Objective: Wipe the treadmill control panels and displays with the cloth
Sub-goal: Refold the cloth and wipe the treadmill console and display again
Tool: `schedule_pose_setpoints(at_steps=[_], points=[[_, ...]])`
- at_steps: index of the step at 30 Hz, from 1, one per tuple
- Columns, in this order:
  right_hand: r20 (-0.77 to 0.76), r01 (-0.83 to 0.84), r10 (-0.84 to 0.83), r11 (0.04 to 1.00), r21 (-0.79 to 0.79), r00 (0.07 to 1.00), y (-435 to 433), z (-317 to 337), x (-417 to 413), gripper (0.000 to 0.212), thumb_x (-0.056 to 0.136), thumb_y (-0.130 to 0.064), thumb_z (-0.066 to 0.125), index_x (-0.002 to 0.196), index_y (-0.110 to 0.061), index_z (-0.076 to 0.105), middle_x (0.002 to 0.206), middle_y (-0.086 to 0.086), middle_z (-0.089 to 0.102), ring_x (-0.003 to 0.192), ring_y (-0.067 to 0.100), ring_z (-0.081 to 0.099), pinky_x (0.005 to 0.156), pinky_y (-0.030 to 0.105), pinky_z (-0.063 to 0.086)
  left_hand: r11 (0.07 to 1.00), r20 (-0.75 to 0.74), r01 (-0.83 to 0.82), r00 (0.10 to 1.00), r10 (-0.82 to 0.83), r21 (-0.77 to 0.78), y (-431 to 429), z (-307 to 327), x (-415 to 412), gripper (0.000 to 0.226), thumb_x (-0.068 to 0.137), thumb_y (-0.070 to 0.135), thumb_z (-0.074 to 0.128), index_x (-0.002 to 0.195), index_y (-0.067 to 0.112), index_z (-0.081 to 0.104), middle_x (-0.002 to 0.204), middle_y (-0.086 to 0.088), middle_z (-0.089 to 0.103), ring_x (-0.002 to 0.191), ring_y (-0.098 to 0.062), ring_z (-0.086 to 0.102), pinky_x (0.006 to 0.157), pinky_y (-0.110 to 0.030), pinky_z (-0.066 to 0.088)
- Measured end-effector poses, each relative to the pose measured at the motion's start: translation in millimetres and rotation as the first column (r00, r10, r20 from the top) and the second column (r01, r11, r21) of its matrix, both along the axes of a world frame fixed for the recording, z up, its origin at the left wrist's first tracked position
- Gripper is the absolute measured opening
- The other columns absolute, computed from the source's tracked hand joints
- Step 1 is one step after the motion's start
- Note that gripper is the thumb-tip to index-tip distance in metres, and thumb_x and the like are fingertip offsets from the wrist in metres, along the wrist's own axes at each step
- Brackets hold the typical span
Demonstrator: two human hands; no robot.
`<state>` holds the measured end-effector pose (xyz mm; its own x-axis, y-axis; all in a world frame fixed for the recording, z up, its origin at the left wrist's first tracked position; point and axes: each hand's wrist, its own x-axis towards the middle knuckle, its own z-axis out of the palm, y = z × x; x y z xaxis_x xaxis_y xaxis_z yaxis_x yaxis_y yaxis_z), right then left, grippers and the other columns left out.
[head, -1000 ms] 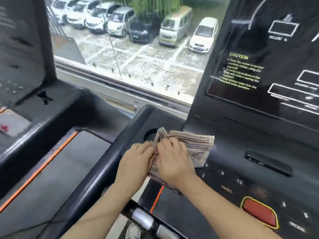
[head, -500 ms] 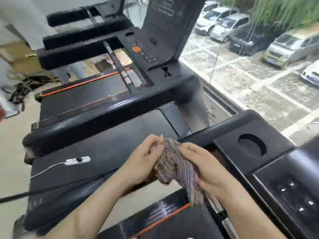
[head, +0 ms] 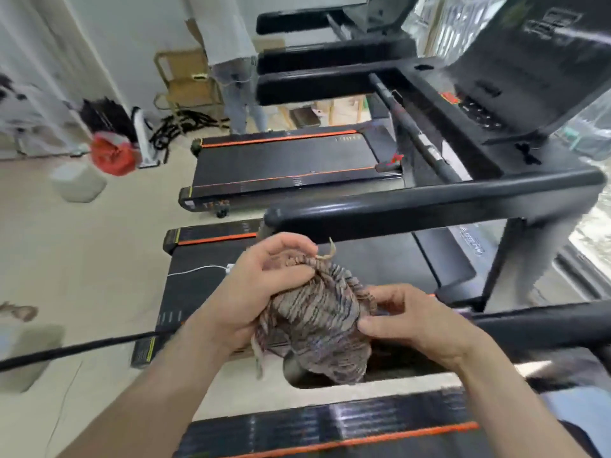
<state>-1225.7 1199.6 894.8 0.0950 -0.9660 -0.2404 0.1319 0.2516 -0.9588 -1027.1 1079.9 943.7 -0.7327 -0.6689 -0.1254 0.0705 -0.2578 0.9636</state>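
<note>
A striped cloth (head: pixel 317 322) is held bunched in mid-air between both hands, above the gap between two treadmill decks and touching neither. Its long axis is seen running from top to bottom of the view, leaning slightly right at the lower end. A frayed tip points up toward the black handrail (head: pixel 429 203), and the loose bulk hangs down.

The upper part of the cloth is gripped by the left hand (head: pixel 264 285), whose fingers are curled over the gathered folds. The right side of the cloth is pinched by the right hand (head: pixel 420 322), with thumb and fingertips closed on the fabric.

A control panel (head: pixel 476 110) with dark buttons and a red button is seen well apart from the cloth, beyond the handrail at upper right. A white cable (head: pixel 198 269) is laid near the left edge of the nearer treadmill deck (head: pixel 390 259). On the floor at left, a red bag (head: pixel 112 153) and a white container (head: pixel 77 181) are seen, blurred. A standing person (head: pixel 234 61) is partly shown at the far end.
</note>
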Motion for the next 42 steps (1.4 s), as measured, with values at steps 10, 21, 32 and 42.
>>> schedule_pose_setpoints(at_steps=[10, 21, 32, 42], points=[[0.354, 0.261, -0.240, 0.965, -0.009, 0.904, -142.1, 9.7, 112.5, 0.069, 0.070, -0.031, 0.084, 0.122, 0.005, 0.055, 0.111, 0.019, 0.064, 0.096, 0.029, 0.059, 0.079, 0.035, 0.051, 0.897, 0.254, -0.344, 0.874, 0.414, -0.278, -159.7, -9.2, 114.1, 0.012, 0.087, 0.018, 0.068, 0.087, 0.029, 0.073, 0.092, -0.002, 0.072, 0.087, -0.020, 0.067, 0.077, -0.035, 0.054], [0.470, 0.438, -0.400, 0.899, 0.032, 0.787, -238.7, 10.4, 120.1, 0.053, 0.085, 0.006, 0.055, 0.135, -0.011, 0.050, 0.129, 0.023, 0.058, 0.109, 0.035, 0.063, 0.084, 0.044, 0.054, 0.977, 0.354, -0.072, 0.925, 0.140, -0.199, -279.6, 16.5, 100.9, 0.024, 0.083, 0.018, 0.074, 0.104, 0.025, 0.065, 0.096, -0.007, 0.070, 0.083, -0.021, 0.070, 0.074, -0.040, 0.057], [-0.302, 0.399, -0.401, 0.914, -0.070, 0.865, -303.5, 40.6, 110.3, 0.041, 0.081, -0.011, 0.077, 0.114, -0.032, 0.066, 0.105, -0.005, 0.070, 0.096, 0.010, 0.067, 0.079, 0.024, 0.054, 0.906, 0.385, -0.022, 0.900, 0.202, -0.424, -378.1, 32.8, 88.0, 0.026, 0.094, 0.006, 0.056, 0.086, 0.025, 0.071, 0.090, -0.009, 0.073, 0.077, -0.016, 0.063, 0.075, -0.031, 0.048], [-0.372, 0.747, -0.703, 0.664, -0.038, 0.606, -388.1, 30.4, 17.2, 0.030, 0.086, -0.012, 0.069, 0.064, -0.031, 0.074, 0.064, -0.009, 0.065, 0.063, 0.004, 0.057, 0.063, 0.017, 0.045, 0.761, 0.545, 0.520, 0.796, -0.265, -0.388, -495.4, 31.3, -45.0, 0.031, 0.079, 0.008, 0.076, 0.105, 0.025, 0.073, 0.099, 0.009, 0.072, 0.088, -0.001, 0.067, 0.078, -0.015, 0.052]])
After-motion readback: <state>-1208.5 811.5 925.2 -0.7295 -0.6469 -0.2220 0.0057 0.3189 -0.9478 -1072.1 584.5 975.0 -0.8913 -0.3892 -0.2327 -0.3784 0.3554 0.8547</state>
